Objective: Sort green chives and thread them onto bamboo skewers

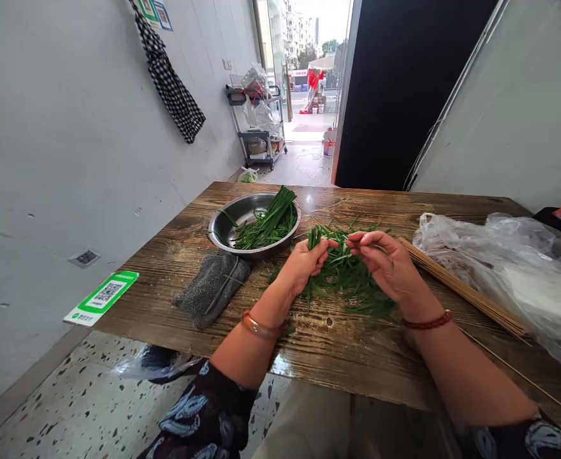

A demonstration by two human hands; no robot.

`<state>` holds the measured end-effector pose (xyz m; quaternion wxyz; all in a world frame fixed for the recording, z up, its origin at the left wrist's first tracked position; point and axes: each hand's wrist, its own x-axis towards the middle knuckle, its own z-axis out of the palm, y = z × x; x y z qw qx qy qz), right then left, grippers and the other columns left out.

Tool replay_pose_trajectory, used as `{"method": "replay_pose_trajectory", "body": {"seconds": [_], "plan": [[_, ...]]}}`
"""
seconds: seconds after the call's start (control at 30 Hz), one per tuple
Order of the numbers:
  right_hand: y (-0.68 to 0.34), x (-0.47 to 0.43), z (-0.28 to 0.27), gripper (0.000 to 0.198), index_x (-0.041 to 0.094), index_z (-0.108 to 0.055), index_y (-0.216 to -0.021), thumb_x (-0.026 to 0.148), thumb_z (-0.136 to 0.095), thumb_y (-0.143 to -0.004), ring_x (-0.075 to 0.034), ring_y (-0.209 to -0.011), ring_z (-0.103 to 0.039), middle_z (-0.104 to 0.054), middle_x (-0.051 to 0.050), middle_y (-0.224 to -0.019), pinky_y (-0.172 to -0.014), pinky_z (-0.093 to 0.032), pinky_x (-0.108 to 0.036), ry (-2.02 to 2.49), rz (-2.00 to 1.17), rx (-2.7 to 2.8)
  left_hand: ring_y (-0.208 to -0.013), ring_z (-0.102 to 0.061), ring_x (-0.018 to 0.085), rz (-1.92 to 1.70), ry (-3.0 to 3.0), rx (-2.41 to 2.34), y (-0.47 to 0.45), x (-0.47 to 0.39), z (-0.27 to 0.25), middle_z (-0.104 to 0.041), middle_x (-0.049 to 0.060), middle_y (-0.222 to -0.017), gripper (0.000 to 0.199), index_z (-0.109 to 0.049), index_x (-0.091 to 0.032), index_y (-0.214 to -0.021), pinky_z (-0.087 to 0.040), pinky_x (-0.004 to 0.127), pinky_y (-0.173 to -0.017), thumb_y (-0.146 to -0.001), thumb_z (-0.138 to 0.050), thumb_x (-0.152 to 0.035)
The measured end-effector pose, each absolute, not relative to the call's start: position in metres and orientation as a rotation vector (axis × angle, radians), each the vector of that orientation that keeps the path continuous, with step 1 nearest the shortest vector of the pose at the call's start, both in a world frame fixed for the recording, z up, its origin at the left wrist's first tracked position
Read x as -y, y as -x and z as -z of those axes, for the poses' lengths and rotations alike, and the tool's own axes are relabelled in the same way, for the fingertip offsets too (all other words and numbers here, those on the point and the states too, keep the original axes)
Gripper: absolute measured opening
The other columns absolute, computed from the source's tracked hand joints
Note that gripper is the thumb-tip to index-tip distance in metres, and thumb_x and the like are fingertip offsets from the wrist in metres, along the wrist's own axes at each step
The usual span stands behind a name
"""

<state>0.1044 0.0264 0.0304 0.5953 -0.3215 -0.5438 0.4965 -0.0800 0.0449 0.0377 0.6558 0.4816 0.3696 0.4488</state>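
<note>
My left hand point(304, 262) is closed around a small bunch of garlic chives point(314, 238), whose green blades stick out above and below the fist. Just to its right, my right hand point(382, 262) is raised with thumb and fingertips pinched together; whatever they hold is too small to make out. Beneath both hands lies a loose pile of chives point(342, 280) on the wooden table point(328, 344). A steel bowl point(219, 240) beyond my left hand contains more chives point(273, 220), some leaning over its far rim. Long thin bamboo skewers point(466, 290) lie bundled beside my right wrist.
A grey cloth point(213, 290) lies in front of the bowl. Clear plastic bags point(514, 255) cover the table's right side, near a single skewer point(514, 368). A QR-code card point(102, 298) sits at the left corner. Beyond the table, a cart point(256, 134) stands by the doorway.
</note>
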Motion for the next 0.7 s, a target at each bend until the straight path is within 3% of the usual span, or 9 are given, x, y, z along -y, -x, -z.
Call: {"method": "replay_pose_trajectory", "body": {"seconds": [0.37,0.5,0.6,0.7], "plan": [[-0.090,-0.017,-0.034,0.008,0.020,-0.067,-0.080,0.028,-0.066,-0.082,-0.019,-0.102,-0.064,-0.069,-0.007,-0.105,-0.088,-0.052,-0.035,0.753,-0.982,1.777,-0.041,-0.028,0.002,-1.020,-1.066,-0.804,0.082,-0.045,-0.041,-0.036,-0.008,-0.050,0.039,-0.065,-0.011,-0.084,-0.018,0.017,-0.039,-0.067,-0.078,-0.044],[-0.099,-0.022,-0.037,0.015,0.022,-0.069,-0.094,0.029,-0.063,-0.083,-0.018,-0.095,-0.067,-0.071,-0.005,-0.100,-0.084,-0.053,-0.035,0.872,-0.957,1.639,-0.041,-0.029,0.002,-1.107,-1.054,-0.846,0.082,-0.048,-0.040,-0.037,-0.007,-0.052,0.038,-0.063,-0.011,-0.077,-0.019,0.017,-0.039,-0.072,-0.074,-0.047],[-0.113,-0.033,-0.034,0.018,0.020,-0.068,-0.095,0.033,-0.060,-0.083,-0.017,-0.080,-0.067,-0.071,-0.004,-0.091,-0.070,-0.052,-0.031,1.063,-0.857,1.392,-0.047,-0.040,0.003,-1.221,-1.062,-0.899,0.084,-0.052,-0.041,-0.047,-0.004,-0.059,0.034,-0.061,-0.012,-0.074,-0.029,0.017,-0.043,-0.075,-0.071,-0.045],[-0.125,-0.042,-0.026,0.018,0.019,-0.068,-0.091,0.033,-0.059,-0.083,-0.018,-0.077,-0.066,-0.071,-0.004,-0.086,-0.068,-0.050,-0.030,1.197,-0.722,1.418,-0.062,-0.054,0.007,-1.302,-1.119,-0.921,0.088,-0.054,-0.045,-0.058,0.000,-0.070,0.032,-0.061,-0.013,-0.071,-0.043,0.019,-0.055,-0.078,-0.067,-0.044]]}}
